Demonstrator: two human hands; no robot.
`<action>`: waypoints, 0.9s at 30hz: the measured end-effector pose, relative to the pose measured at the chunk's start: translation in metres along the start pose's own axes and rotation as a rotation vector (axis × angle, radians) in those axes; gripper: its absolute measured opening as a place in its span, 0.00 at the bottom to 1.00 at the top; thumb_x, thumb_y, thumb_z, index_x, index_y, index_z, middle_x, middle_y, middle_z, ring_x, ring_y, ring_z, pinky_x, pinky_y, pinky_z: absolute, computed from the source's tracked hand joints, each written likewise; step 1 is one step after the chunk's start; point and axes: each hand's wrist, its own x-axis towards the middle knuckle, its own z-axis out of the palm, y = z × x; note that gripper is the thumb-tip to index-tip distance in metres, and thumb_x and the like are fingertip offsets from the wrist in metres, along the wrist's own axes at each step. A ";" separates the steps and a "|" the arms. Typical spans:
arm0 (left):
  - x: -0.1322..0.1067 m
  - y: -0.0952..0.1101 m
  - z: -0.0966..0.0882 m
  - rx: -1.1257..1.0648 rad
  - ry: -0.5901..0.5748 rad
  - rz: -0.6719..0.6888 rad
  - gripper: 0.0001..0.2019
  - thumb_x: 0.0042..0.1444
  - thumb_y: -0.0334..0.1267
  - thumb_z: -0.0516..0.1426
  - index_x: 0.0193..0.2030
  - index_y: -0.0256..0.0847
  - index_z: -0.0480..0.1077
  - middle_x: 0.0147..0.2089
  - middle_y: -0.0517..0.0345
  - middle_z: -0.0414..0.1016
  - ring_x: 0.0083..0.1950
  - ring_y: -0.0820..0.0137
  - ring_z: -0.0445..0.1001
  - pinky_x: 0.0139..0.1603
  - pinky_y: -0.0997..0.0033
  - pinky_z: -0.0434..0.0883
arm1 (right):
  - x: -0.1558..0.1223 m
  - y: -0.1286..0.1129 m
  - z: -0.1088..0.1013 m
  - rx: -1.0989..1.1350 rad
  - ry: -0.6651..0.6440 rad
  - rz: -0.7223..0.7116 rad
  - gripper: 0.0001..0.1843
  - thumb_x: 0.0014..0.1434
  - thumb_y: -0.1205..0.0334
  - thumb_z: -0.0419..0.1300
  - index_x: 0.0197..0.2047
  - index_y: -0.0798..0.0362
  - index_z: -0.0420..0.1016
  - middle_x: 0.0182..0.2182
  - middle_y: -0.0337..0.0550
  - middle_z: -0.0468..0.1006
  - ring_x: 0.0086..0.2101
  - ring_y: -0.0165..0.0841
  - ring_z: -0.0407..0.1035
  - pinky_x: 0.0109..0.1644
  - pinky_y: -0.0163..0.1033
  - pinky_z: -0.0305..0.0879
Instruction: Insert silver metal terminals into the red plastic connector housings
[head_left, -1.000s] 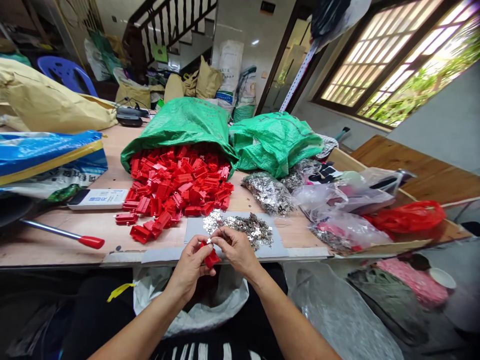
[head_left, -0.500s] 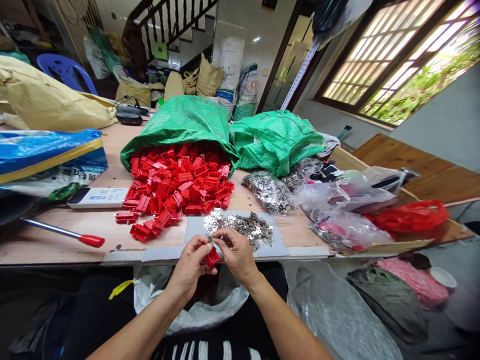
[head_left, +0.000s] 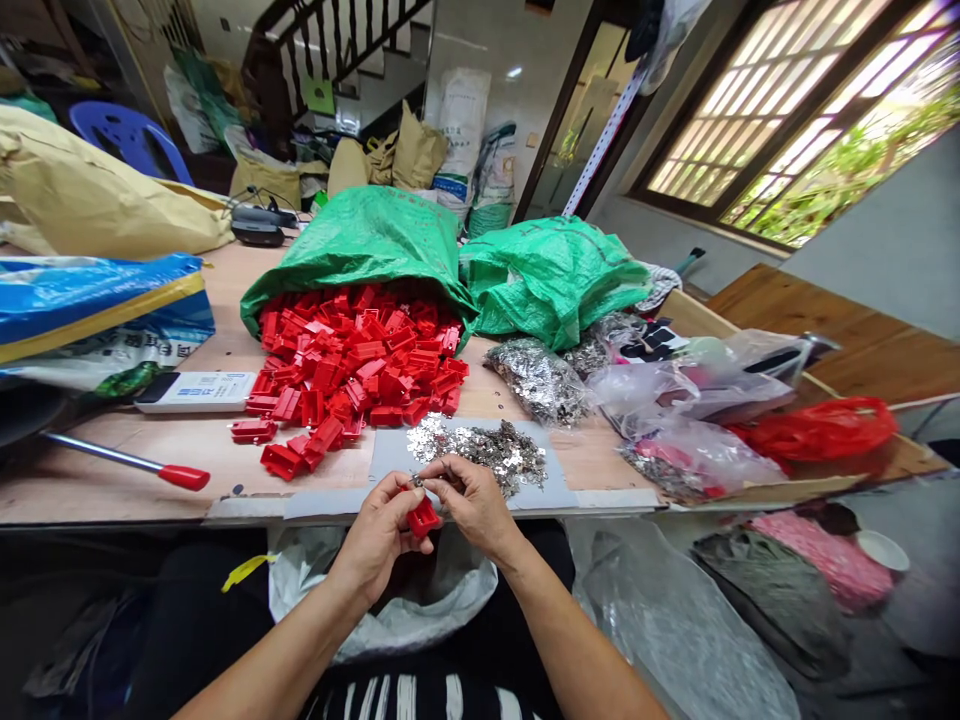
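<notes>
My left hand [head_left: 382,525] is closed around a red plastic housing [head_left: 424,517], held above an open white sack [head_left: 457,605] at the table's front edge. My right hand [head_left: 474,500] pinches at the housing's upper end, where a small metal piece [head_left: 416,482] shows between the fingertips; its exact shape is too small to make out. Just beyond the hands, a heap of small silvery metal pieces [head_left: 487,452] lies on a grey sheet [head_left: 386,455]. Behind and to the left, many red plastic housings [head_left: 367,360] spill from a green woven sack [head_left: 367,235].
A lever with a red grip [head_left: 184,477] juts in from the left, near a white box [head_left: 196,392]. To the right are a second green sack [head_left: 555,275], a clear bag of metal pieces [head_left: 538,383] and a tray with plastic bags [head_left: 690,400].
Both hands stay nearly in place at the red housing, with only slight finger movement. The view has shifted very slightly.
</notes>
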 end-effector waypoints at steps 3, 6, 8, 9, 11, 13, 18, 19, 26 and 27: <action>-0.002 0.002 0.002 0.000 -0.005 -0.018 0.12 0.48 0.40 0.62 0.33 0.42 0.61 0.25 0.64 0.73 0.29 0.68 0.77 0.20 0.76 0.69 | -0.003 0.002 0.002 -0.063 0.028 -0.116 0.05 0.60 0.65 0.58 0.37 0.51 0.76 0.32 0.42 0.77 0.34 0.31 0.70 0.40 0.35 0.65; -0.003 0.004 0.003 0.001 -0.010 -0.017 0.12 0.48 0.40 0.62 0.31 0.42 0.62 0.24 0.64 0.72 0.27 0.69 0.76 0.20 0.76 0.69 | -0.005 0.005 0.004 -0.070 0.075 -0.241 0.06 0.61 0.64 0.56 0.36 0.51 0.75 0.33 0.43 0.77 0.36 0.33 0.70 0.42 0.38 0.66; -0.002 0.003 0.002 0.011 -0.003 -0.005 0.12 0.48 0.40 0.62 0.31 0.42 0.61 0.24 0.65 0.71 0.28 0.68 0.77 0.20 0.76 0.69 | -0.006 0.005 0.004 -0.022 0.152 -0.220 0.06 0.61 0.63 0.56 0.36 0.51 0.75 0.33 0.43 0.76 0.36 0.32 0.70 0.41 0.37 0.66; -0.002 0.002 0.001 0.017 0.007 0.001 0.12 0.48 0.41 0.63 0.31 0.43 0.61 0.24 0.65 0.71 0.28 0.68 0.77 0.20 0.76 0.69 | -0.007 0.005 0.004 0.014 0.191 -0.165 0.05 0.61 0.62 0.57 0.36 0.51 0.75 0.32 0.42 0.76 0.33 0.31 0.69 0.38 0.36 0.66; 0.000 0.000 -0.001 0.031 0.028 0.003 0.13 0.47 0.42 0.63 0.31 0.43 0.61 0.24 0.65 0.71 0.29 0.67 0.78 0.21 0.76 0.69 | -0.007 0.005 0.002 0.078 0.235 -0.023 0.06 0.60 0.59 0.58 0.36 0.52 0.74 0.27 0.39 0.73 0.27 0.29 0.66 0.32 0.33 0.63; 0.003 -0.002 -0.001 0.045 0.044 -0.012 0.15 0.46 0.44 0.64 0.32 0.43 0.61 0.25 0.65 0.71 0.30 0.67 0.78 0.21 0.76 0.70 | -0.007 0.005 -0.001 0.103 0.222 0.071 0.08 0.59 0.57 0.59 0.37 0.52 0.74 0.23 0.36 0.70 0.23 0.27 0.61 0.27 0.32 0.58; 0.014 0.002 0.004 0.140 0.062 -0.074 0.16 0.45 0.47 0.64 0.33 0.43 0.63 0.24 0.65 0.72 0.27 0.69 0.77 0.25 0.72 0.74 | -0.012 0.010 -0.005 0.069 0.195 0.090 0.10 0.59 0.55 0.58 0.38 0.52 0.75 0.26 0.37 0.71 0.23 0.27 0.60 0.28 0.32 0.58; 0.015 0.004 0.005 0.165 0.057 -0.089 0.16 0.46 0.47 0.64 0.35 0.42 0.65 0.25 0.64 0.72 0.26 0.69 0.77 0.26 0.71 0.74 | -0.013 0.012 -0.006 0.065 0.198 0.096 0.10 0.59 0.55 0.58 0.38 0.53 0.75 0.27 0.37 0.72 0.24 0.27 0.60 0.28 0.32 0.58; 0.011 0.012 -0.001 0.178 0.053 -0.152 0.18 0.48 0.42 0.65 0.43 0.40 0.69 0.31 0.57 0.75 0.29 0.68 0.78 0.28 0.69 0.76 | -0.026 0.027 -0.013 0.098 0.245 0.162 0.13 0.59 0.52 0.58 0.38 0.53 0.74 0.28 0.40 0.73 0.24 0.28 0.62 0.27 0.32 0.59; 0.010 0.012 -0.004 0.164 0.066 -0.151 0.18 0.48 0.41 0.66 0.44 0.40 0.69 0.32 0.57 0.75 0.30 0.68 0.78 0.28 0.69 0.77 | -0.027 0.029 -0.013 0.102 0.246 0.163 0.13 0.59 0.51 0.58 0.38 0.53 0.74 0.29 0.40 0.73 0.24 0.28 0.62 0.27 0.32 0.59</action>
